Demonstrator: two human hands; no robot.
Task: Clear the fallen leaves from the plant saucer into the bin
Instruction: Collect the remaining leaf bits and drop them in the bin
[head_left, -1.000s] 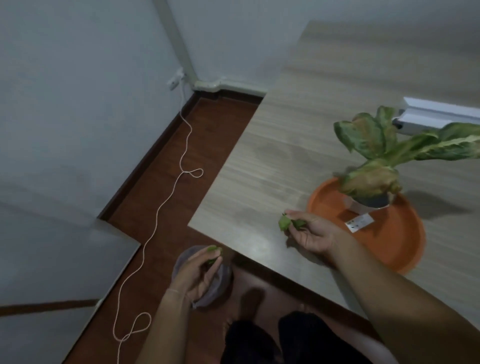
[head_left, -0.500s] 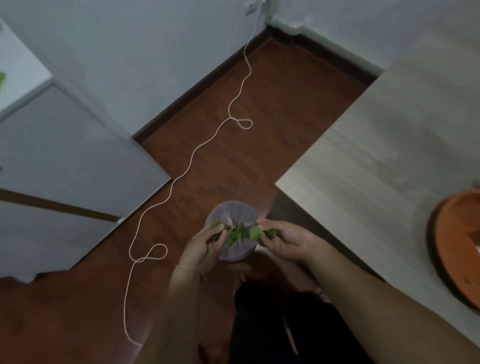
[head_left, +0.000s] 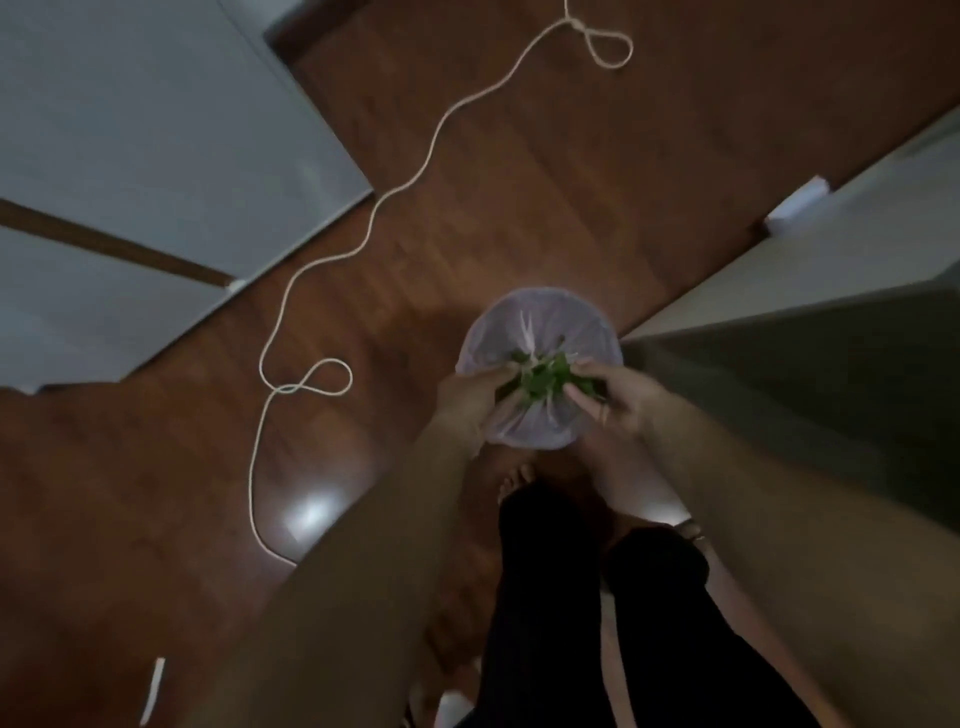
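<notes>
We see both hands over the bin (head_left: 540, 332): the left hand (head_left: 467, 397) and right hand (head_left: 615, 397) pinch one clump of leaves (head_left: 545, 379) between them. The bin mouth (bag-lined) lies directly beneath; we judge release alone remains. Contents below the leaves: indiscernible.

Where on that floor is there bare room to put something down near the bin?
Bare floor lies left of the bin, between it and the white cord, and beyond it toward the cord's far loop. It is crowded at the bin's mouth: both hands, leaves.
</notes>
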